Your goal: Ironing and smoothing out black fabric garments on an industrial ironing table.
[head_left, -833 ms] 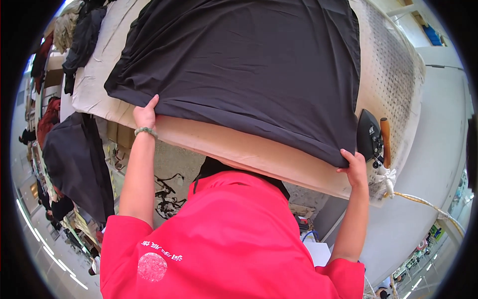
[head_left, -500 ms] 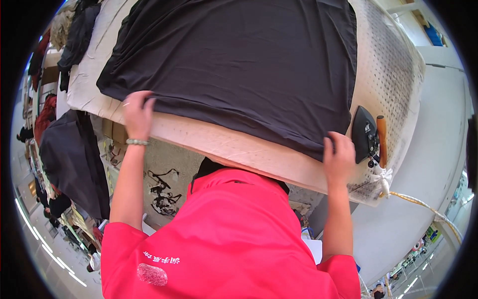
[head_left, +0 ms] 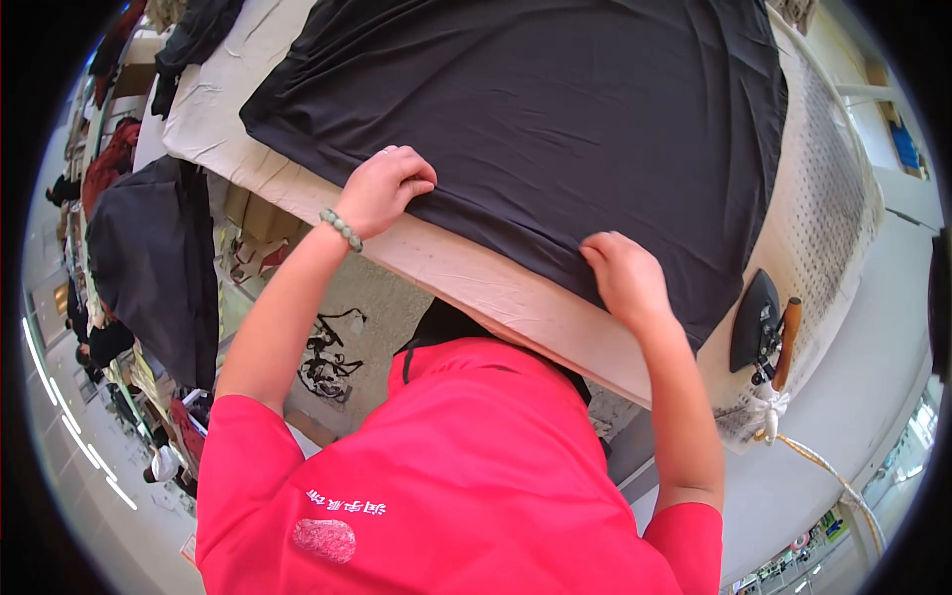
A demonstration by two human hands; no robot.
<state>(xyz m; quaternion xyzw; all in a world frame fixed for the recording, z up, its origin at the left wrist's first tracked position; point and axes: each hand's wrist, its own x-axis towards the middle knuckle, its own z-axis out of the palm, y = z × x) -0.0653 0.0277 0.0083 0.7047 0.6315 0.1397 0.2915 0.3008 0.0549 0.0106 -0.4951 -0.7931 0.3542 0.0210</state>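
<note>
A large piece of black cloth (head_left: 555, 129) lies over the pale padded ironing table (head_left: 436, 263), lightly wrinkled, its near edge running close along the table's front rim. My left hand (head_left: 385, 186), with a beaded bracelet at the wrist, pinches that near edge left of the middle. Further right along the same edge, my right hand (head_left: 627, 275) has its thumb and fingers closed on the cloth. Some fingertips of both hands are partly hidden. A dark iron (head_left: 757, 322) with a wooden handle rests on the table to the right of the cloth.
A cord (head_left: 828, 476) runs from the iron off the table's right corner. Dark garments (head_left: 193, 45) lie at the far left corner, and more black cloth (head_left: 154, 268) hangs at the left. Tangled black strips (head_left: 330, 357) lie on the floor below the table.
Both hands have moved closer together along the cloth's near edge, and their fingers have closed on it. The whole view has turned somewhat, so table and iron appear further right.
</note>
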